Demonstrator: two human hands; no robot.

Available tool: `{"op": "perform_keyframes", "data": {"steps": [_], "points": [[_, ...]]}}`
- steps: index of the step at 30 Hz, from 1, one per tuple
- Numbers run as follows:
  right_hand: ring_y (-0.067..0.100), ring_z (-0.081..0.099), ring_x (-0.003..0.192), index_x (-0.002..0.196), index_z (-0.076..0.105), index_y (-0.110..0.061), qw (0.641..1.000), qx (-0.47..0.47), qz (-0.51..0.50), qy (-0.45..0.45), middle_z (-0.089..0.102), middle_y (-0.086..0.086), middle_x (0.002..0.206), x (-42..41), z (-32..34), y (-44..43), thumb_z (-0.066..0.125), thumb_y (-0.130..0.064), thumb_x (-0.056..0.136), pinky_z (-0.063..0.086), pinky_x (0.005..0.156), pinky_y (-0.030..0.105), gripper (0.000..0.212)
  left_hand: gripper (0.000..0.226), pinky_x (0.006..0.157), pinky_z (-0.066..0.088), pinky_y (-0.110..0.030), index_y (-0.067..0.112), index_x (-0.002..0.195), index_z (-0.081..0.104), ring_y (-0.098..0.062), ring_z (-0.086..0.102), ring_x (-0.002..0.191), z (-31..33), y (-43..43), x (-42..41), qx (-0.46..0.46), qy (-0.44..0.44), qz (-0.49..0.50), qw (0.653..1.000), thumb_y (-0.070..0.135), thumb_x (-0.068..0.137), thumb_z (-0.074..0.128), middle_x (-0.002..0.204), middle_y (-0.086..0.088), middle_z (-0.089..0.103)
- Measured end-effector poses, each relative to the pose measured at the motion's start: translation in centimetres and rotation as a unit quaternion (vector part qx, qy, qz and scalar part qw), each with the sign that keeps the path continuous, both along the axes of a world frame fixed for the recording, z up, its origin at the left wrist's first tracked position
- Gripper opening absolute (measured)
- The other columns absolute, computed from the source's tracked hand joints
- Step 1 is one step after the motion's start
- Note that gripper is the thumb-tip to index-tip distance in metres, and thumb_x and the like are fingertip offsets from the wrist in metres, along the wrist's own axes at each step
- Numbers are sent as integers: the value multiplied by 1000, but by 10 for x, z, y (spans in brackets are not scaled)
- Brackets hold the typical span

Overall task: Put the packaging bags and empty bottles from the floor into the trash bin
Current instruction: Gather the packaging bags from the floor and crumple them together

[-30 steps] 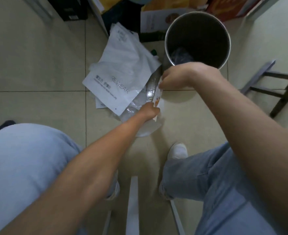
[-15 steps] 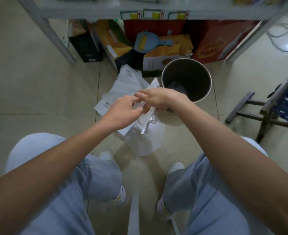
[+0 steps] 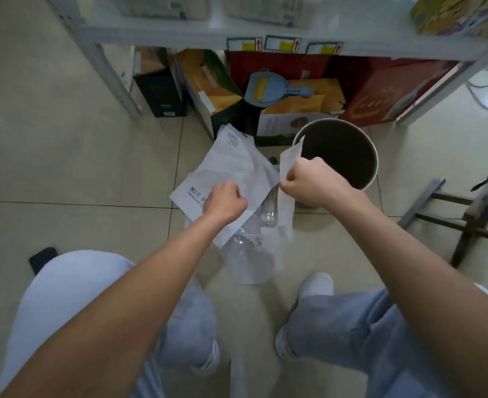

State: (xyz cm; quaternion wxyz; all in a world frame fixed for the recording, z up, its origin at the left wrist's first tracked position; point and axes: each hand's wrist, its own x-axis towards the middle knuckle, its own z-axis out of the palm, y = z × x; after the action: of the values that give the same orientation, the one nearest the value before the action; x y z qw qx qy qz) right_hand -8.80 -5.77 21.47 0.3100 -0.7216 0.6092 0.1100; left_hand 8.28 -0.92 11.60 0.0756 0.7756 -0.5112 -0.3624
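My right hand (image 3: 309, 183) is shut on a small white packet (image 3: 290, 158), held upright just left of the round metal trash bin (image 3: 373, 156). My left hand (image 3: 225, 201) hovers with curled fingers over a large white packaging bag (image 3: 231, 173) lying on the floor; I see nothing held in it. A clear empty bottle (image 3: 268, 211) lies under the bags, between my two hands. A crumpled clear plastic bag (image 3: 251, 259) lies nearer my feet. A green bottle cap (image 3: 272, 160) peeks out beside the big bag.
A metal shelf frame (image 3: 107, 73) stands behind, with cardboard boxes (image 3: 208, 90), a red box (image 3: 395, 90) and a blue dustpan (image 3: 265, 90) underneath. A wooden stool (image 3: 467, 214) is at the right. A dark phone (image 3: 42, 258) lies on the floor at the left.
My hands have parted: the right one lifted the small packet toward the bin, the left one moved down-left over the large bag. The view has pulled back and up.
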Motion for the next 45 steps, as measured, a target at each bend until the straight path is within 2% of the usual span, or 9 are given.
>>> {"op": "perform_keyframes", "data": {"steps": [5,8,11,16,21,32,37,42,45], "points": [[21,61,63,77,58,-13,996,27,68,51,60,7,78,13,-11,-12,56,-30,98,50,54,32,27,98,114,27,-56,18,156,24,-39,19,151,-92,-9,1,25,-123,-127,984,48,77,75,165,-11,14],[18,53,61,74,51,-16,992,56,94,67,53,5,76,11,-16,-13,54,-32,99,40,52,30,29,127,117,8,-66,28,161,-7,-41,-14,154,-146,-17,-5,69,-131,-168,975,59,72,78,168,-7,-20],[20,56,67,69,39,-23,989,75,103,71,49,4,78,8,-21,-12,54,-35,97,45,58,34,34,128,114,7,-71,31,160,-15,-43,-18,153,-186,-20,-12,125,-79,-118,982,48,76,81,166,-10,-28],[22,53,64,70,44,-18,987,86,118,73,50,5,76,4,-24,-16,53,-35,98,45,58,36,33,87,109,36,-60,14,160,5,-47,17,150,-211,-26,-14,132,-106,-115,979,16,94,61,166,-24,3],[19,46,59,69,44,-17,987,95,110,71,47,5,74,5,-27,-26,52,-34,99,39,54,33,35,40,82,47,-44,2,133,46,-43,60,111,-172,-38,-3,37,-125,-118,984,-1,94,43,123,-24,58],[8,60,71,96,58,-25,994,87,27,-65,59,-10,77,14,-1,-35,51,-68,93,45,55,26,44,28,70,40,-32,5,109,64,-40,63,101,36,-70,34,-56,-25,-45,997,2,91,43,108,-22,67],[24,73,84,109,70,-12,980,135,-49,-134,73,7,102,25,15,-23,39,-97,69,62,73,38,99,25,68,49,-33,12,111,70,-28,64,93,88,-28,10,-112,40,6,993,7,94,53,100,-10,71],[23,77,74,89,71,-9,946,117,-176,-245,76,9,83,28,19,-17,56,-77,83,61,62,31,70,22,80,57,-32,10,114,72,-18,70,99,101,-14,-28,-94,183,5,979,19,94,65,106,-4,75],[27,76,84,96,71,-10,923,95,-260,-267,75,12,92,21,16,-21,64,-55,90,63,77,41,46,27,89,56,-32,11,117,73,-13,70,102,114,-17,-30,-53,290,-2,956,16,90,69,109,-2,76]]}}
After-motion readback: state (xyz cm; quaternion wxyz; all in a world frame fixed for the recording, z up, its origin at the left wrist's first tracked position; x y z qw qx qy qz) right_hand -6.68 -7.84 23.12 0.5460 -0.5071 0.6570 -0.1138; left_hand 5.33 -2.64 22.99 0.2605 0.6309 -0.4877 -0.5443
